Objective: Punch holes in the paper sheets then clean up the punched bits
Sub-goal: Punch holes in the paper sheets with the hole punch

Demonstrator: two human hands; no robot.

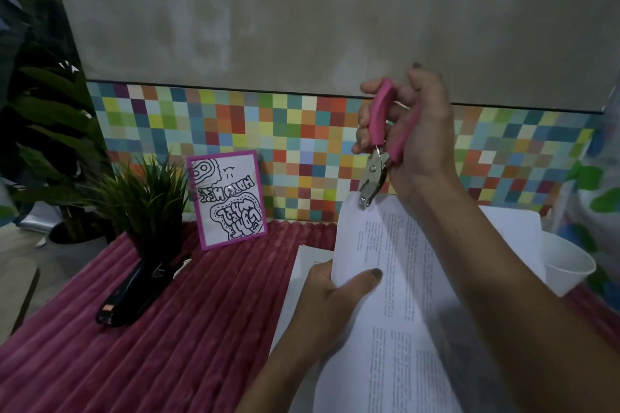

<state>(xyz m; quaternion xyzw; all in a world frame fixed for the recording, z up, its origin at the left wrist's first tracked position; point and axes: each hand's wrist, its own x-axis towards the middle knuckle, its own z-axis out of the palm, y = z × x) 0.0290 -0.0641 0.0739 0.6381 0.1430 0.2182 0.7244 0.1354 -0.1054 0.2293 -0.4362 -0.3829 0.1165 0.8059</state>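
While the left hand (330, 298) pinches a printed sheet (399, 282), the right hand (422, 134) clamps a pink-handled metal punch (378, 131).

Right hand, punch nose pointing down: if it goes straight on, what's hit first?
The top corner of the paper sheet held up by the left hand. The hole punch in the right hand looks to sit at that corner's edge, though depth is unclear from one view.

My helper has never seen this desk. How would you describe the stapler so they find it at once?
Start at the big pink ribbed cloth. At its left stands a small potted grass plant; the stapler lies just in front of it. It is the only long, low black thing there.
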